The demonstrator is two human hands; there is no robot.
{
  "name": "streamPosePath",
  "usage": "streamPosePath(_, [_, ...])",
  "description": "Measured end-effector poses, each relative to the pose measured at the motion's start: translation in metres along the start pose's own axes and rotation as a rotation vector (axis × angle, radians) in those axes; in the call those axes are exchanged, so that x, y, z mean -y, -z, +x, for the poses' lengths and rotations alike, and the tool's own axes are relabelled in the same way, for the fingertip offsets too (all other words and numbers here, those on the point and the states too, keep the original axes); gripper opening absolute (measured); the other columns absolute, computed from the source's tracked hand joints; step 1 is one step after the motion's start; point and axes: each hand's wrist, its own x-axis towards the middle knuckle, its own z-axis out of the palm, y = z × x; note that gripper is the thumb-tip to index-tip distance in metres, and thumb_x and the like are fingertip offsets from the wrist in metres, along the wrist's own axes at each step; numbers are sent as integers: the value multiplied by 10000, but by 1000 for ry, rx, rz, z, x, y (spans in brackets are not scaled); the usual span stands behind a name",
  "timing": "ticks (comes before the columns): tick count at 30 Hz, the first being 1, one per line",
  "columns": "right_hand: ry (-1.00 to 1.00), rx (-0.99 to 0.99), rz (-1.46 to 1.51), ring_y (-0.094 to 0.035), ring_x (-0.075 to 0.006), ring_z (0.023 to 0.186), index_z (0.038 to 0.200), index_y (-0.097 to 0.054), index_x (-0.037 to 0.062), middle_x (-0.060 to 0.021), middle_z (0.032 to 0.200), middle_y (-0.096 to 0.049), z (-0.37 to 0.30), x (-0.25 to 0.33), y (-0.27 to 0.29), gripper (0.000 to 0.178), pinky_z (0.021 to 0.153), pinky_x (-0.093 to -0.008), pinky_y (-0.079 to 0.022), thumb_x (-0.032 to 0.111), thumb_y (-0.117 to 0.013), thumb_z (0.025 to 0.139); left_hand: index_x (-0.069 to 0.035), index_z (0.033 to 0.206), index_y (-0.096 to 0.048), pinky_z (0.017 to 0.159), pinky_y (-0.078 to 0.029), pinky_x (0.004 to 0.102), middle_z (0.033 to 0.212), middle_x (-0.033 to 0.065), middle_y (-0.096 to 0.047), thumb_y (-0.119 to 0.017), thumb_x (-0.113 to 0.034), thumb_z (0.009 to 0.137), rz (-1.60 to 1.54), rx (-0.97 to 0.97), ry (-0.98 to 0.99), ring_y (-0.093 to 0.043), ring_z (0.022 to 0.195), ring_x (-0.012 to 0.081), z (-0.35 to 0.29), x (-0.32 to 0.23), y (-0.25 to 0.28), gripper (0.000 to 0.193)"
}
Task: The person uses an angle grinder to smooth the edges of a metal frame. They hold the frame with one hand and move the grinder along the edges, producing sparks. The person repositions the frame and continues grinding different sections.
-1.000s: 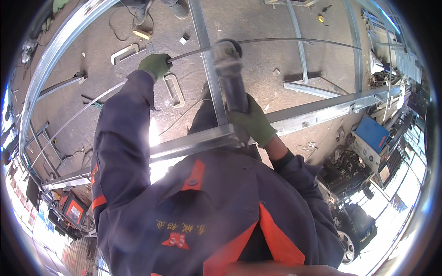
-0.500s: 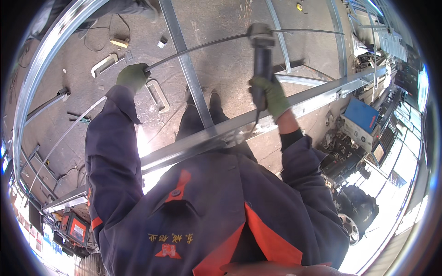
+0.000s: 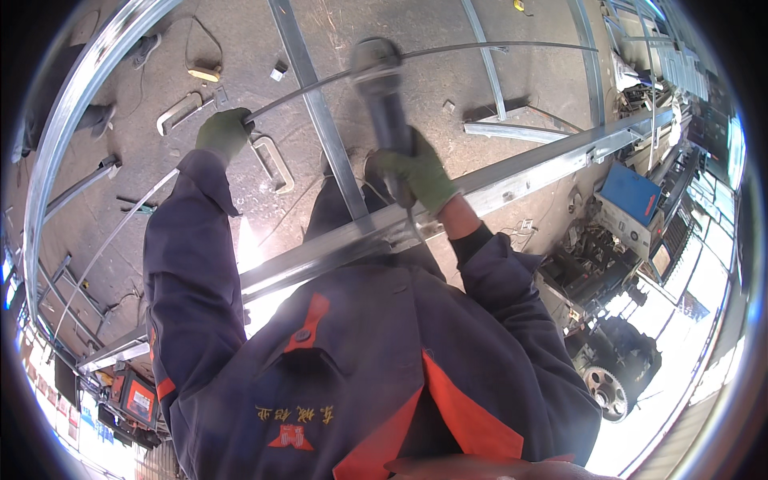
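My right hand, in a green glove, is wrapped round the dark body of an angle grinder. The grinder's head, blurred by motion, lies over a long thin metal rod; whether it touches cannot be told. At the rod's left part, my left hand, also green-gloved, is closed on it. Between my hands the rod crosses over a square metal tube. A thicker metal beam runs slantwise in front of my body. Near my left hand, two C-shaped clamps lie on the floor.
Long metal bars of a frame surround me. At the upper left stand another person's feet. An orange object with a cord lies on the floor. To the right are a blue-topped machine and a toothed wheel.
My right hand has carried the grinder leftward along the rod, closer to my left hand. My left hand has barely moved. At the upper left the other person's legs have shifted.
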Motion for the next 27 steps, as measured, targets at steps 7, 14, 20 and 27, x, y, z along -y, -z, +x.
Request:
streamPosePath(7, [4, -307, 182, -734, -211, 812, 1319, -571, 51, -98, 1076, -712, 6, 18, 51, 488, 685, -360, -614, 129, -838, 919, -172, 1220, -775, 916, -570, 537, 1097, 153, -798, -689, -381, 1025, -37, 12, 1, -746, 1077, 406, 3, 3, -4, 299])
streamPosePath(14, [50, -24, -199, -724, -300, 1136, 1571, -470, -47, -207, 1258, -734, 10, -30, -45, 975, 958, -410, -592, 390, -914, 820, -182, 1248, -776, 920, -570, 534, 1105, 149, -801, -691, -378, 1026, -36, 28, 6, -747, 1072, 400, 4, 5, -5, 308])
streamPosePath(20, [11, -241, -113, -728, -184, 811, 1332, -604, 60, -76, 1030, -722, 12, -8, -7, 517, 686, -337, -601, 145, -894, 912, -172, 1223, -775, 926, -567, 536, 1105, 151, -800, -676, -374, 1036, -26, 19, -2, -745, 1080, 403, 1, 1, -2, 293])
streamPosePath(27, [50, -278, -125, -758, -280, 959, 1348, -558, -25, -173, 1116, -747, 19, -7, -1, 701, 817, -409, -623, 338, -895, 851, -179, 1205, -770, 940, -567, 533, 1121, 141, -796, -671, -372, 1036, -29, 34, 3, -739, 1103, 397, -2, -4, 4, 275])
